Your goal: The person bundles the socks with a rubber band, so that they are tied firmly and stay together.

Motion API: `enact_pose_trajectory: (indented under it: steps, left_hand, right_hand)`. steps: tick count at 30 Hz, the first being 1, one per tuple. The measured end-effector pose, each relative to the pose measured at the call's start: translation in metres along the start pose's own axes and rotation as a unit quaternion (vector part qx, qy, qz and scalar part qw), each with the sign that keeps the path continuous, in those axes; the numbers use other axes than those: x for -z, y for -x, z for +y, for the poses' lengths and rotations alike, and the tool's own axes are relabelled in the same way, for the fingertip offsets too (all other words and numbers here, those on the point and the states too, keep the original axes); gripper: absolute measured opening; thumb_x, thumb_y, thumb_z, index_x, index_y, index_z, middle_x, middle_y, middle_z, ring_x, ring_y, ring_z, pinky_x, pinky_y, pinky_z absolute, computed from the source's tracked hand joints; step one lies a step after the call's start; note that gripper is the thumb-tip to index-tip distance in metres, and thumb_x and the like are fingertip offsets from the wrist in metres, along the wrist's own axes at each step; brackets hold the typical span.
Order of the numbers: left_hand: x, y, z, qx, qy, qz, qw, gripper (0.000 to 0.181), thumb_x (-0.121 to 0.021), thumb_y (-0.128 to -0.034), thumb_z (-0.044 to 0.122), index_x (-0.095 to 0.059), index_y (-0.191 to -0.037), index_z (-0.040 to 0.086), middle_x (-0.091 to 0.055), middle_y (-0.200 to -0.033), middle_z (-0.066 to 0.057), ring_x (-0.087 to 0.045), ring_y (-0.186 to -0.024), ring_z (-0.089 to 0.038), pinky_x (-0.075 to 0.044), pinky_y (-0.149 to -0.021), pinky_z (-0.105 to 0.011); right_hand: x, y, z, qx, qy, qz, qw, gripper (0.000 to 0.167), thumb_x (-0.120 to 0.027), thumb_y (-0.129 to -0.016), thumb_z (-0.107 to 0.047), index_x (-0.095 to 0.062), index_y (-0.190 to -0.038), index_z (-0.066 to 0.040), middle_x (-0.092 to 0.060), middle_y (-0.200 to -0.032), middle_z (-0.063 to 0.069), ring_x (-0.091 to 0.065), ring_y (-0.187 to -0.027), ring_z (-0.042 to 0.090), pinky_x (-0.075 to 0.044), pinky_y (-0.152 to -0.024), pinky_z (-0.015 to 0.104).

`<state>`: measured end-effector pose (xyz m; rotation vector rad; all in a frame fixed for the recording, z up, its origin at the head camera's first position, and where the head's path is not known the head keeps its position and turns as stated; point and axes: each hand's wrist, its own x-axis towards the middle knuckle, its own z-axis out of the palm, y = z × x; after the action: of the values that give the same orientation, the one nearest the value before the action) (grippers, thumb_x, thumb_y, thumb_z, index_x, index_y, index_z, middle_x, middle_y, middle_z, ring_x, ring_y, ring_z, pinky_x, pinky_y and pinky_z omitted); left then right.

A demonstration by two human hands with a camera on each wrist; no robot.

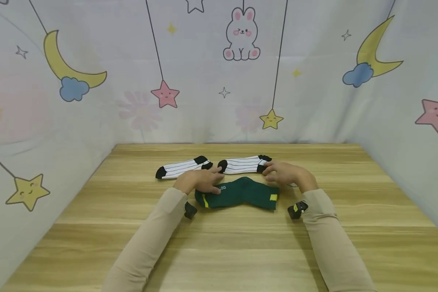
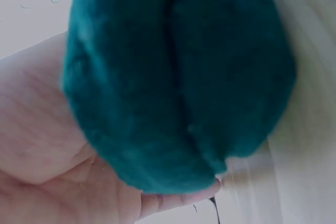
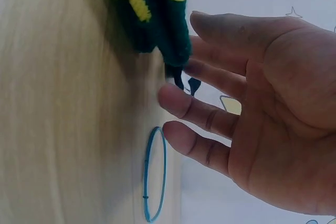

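Observation:
A dark green sock (image 1: 242, 194) with yellow patches lies across the table in front of me, with light lettering near its left end. My left hand (image 1: 200, 180) reaches over that end, its thumb over the green fabric and its fingers extended toward the black toe of a white striped sock (image 1: 241, 165). In the left wrist view the green sock (image 2: 178, 82) hides part of the hand. Loosely bent, my right hand (image 1: 284, 173) is at the other end of this striped sock; whether it touches is unclear. The right wrist view shows its fingers spread, beside the green sock's cuff (image 3: 173, 30).
Another white striped sock (image 1: 182, 168) with black ends lies to the left, partly behind my left hand. A thin blue loop (image 3: 155, 174) rests on the wooden table (image 1: 233, 251) near my right hand. Cartoon-printed cloth (image 1: 200, 121) encloses the table's back and sides.

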<state>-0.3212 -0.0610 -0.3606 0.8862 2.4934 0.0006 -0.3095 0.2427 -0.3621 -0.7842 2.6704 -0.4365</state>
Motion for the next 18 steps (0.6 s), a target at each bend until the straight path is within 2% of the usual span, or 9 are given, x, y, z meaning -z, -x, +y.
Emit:
enact_pose_trajectory:
  steps: [4, 8, 14, 18]
  left_hand:
    - [0.0002, 0.0, 0.0013, 0.008, -0.009, -0.007, 0.9999, 0.071, -0.052, -0.1034, 0.042, -0.021, -0.161, 0.015, -0.006, -0.168, -0.007, -0.012, -0.152, -0.029, -0.019, -0.119, -0.047]
    - [0.0011, 0.0002, 0.0034, 0.014, -0.017, -0.008, 0.9997, 0.071, -0.052, -0.1034, 0.043, -0.021, -0.16, 0.013, -0.008, -0.168, -0.006, -0.016, -0.151, -0.029, -0.021, -0.119, -0.047]
    - [0.0001, 0.0003, 0.0034, 0.012, -0.027, -0.011, 0.9995, 0.074, -0.049, -0.1032, 0.048, -0.02, -0.16, 0.01, -0.009, -0.167, -0.008, -0.021, -0.15, -0.03, -0.024, -0.117, -0.046]
    - [0.0006, 0.0008, 0.0023, 0.006, -0.034, -0.012, 0.9993, 0.072, -0.045, -0.1044, 0.049, -0.023, -0.159, 0.008, -0.011, -0.166, -0.011, -0.023, -0.149, -0.031, -0.026, -0.117, -0.046]
  right_hand:
    - [-0.0002, 0.0008, -0.0001, -0.019, -0.021, -0.008, 0.9996, 0.041, -0.05, -0.106, -0.018, -0.054, -0.139, 0.005, -0.037, -0.152, 0.028, -0.029, -0.141, 0.049, -0.028, -0.112, 0.057]
    - [-0.0004, 0.0013, -0.0013, -0.032, -0.043, -0.018, 0.9984, 0.044, -0.051, -0.106, -0.019, -0.049, -0.143, 0.005, -0.036, -0.153, 0.029, -0.03, -0.142, 0.047, -0.031, -0.111, 0.055]
    - [0.0004, 0.0019, -0.0049, -0.039, -0.062, -0.031, 0.9968, 0.046, -0.051, -0.105, -0.018, -0.047, -0.145, 0.005, -0.038, -0.151, 0.028, -0.043, -0.135, 0.042, -0.038, -0.107, 0.052]
    - [0.0031, 0.0021, -0.0075, -0.049, -0.053, -0.022, 0.9971, 0.044, -0.054, -0.104, -0.02, -0.052, -0.142, 0.002, -0.045, -0.148, 0.025, -0.047, -0.132, 0.038, -0.038, -0.107, 0.052]
